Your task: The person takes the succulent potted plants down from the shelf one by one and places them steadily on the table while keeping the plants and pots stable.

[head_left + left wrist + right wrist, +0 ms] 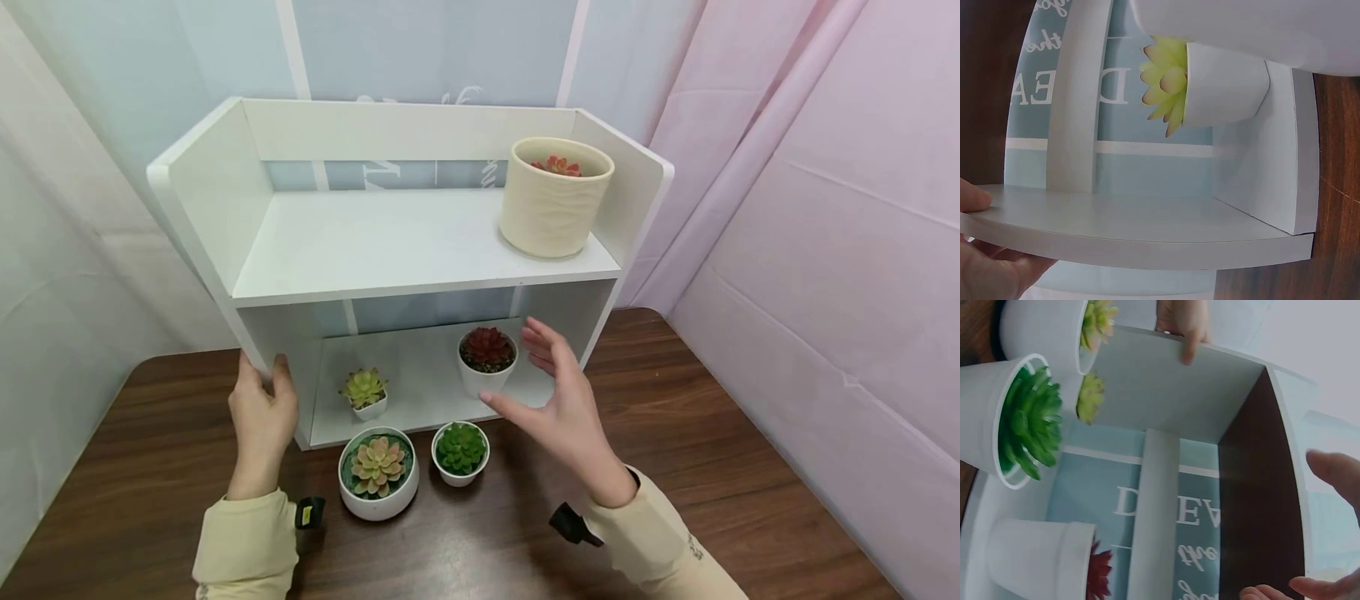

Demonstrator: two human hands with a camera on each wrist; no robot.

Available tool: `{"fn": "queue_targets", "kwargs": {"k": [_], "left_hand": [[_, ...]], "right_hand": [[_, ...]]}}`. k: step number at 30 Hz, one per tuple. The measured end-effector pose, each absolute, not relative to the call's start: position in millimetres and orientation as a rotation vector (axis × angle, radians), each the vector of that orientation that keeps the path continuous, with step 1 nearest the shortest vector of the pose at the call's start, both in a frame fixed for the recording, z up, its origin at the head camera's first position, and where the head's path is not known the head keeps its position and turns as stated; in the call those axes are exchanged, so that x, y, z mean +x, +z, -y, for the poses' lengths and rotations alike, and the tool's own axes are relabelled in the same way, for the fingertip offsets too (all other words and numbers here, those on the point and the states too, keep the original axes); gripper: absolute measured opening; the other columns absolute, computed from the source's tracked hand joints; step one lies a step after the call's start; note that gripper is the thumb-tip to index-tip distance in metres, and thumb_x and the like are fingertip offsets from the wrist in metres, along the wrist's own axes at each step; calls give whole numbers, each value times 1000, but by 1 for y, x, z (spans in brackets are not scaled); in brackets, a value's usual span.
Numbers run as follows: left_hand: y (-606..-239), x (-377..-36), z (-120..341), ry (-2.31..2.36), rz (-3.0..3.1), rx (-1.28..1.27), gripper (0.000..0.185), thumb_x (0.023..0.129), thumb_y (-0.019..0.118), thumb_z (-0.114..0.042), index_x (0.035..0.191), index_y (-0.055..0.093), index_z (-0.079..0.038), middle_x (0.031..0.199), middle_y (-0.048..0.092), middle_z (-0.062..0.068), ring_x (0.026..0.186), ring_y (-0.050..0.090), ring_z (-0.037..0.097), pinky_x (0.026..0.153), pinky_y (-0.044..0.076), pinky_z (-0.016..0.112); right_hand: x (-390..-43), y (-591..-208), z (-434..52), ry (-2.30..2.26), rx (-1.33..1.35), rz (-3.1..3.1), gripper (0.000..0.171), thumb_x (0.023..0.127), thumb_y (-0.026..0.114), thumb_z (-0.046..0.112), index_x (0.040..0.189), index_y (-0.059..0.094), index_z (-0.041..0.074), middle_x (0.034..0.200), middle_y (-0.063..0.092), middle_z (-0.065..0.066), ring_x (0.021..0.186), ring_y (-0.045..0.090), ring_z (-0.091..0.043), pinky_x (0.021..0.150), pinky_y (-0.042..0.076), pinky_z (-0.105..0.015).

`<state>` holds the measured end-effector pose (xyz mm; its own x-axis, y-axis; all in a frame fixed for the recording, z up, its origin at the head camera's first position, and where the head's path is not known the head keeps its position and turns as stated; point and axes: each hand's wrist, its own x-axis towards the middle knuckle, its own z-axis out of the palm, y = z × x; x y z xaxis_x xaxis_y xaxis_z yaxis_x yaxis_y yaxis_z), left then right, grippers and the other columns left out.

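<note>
My left hand (262, 417) grips the left side panel of a white two-tier shelf (375, 242); the left wrist view shows its thumb and fingers on opposite faces of the panel edge. My right hand (570, 412) holds nothing, thumb and fingers spread apart. It is in front of the lower shelf's right side, nearest a dark red succulent in a white pot (483, 382). A small yellow-green succulent (365, 390) in a white pot stands at the lower shelf's left. Before the shelf are a wide white bowl with a pinkish succulent (377, 467) and a white pot with a green succulent (461, 450).
A large cream pot (555, 208) with a red succulent inside stands on the upper tier, at the right. The shelf rests on a dark wooden table (720, 442). White curtains (840, 225) hang at the sides, and a blue lettered backdrop (435, 50) is behind.
</note>
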<state>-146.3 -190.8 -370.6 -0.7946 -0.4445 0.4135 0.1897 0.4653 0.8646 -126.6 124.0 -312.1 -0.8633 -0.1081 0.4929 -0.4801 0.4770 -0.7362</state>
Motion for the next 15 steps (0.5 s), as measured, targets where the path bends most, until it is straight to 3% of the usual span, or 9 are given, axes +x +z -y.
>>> {"fn": "queue_targets", "kwargs": {"k": [8, 15], "left_hand": [[-371, -146, 191, -1342, 2112, 216, 42, 100, 42, -14, 138, 40, 4, 131, 51, 34, 117, 51, 51, 87, 41, 69], [-371, -147, 190, -1332, 2103, 207, 41, 100, 42, -13, 137, 41, 5, 130, 52, 35, 116, 52, 51, 85, 42, 69]], "right_hand": [[-133, -300, -127, 1461, 527, 2106, 69, 74, 82, 5, 134, 48, 6, 128, 57, -8, 117, 55, -15, 101, 43, -27], [-135, -289, -128, 1491, 523, 2041, 65, 75, 80, 2, 132, 49, 4, 127, 56, -8, 117, 55, -15, 101, 43, -26]]}}
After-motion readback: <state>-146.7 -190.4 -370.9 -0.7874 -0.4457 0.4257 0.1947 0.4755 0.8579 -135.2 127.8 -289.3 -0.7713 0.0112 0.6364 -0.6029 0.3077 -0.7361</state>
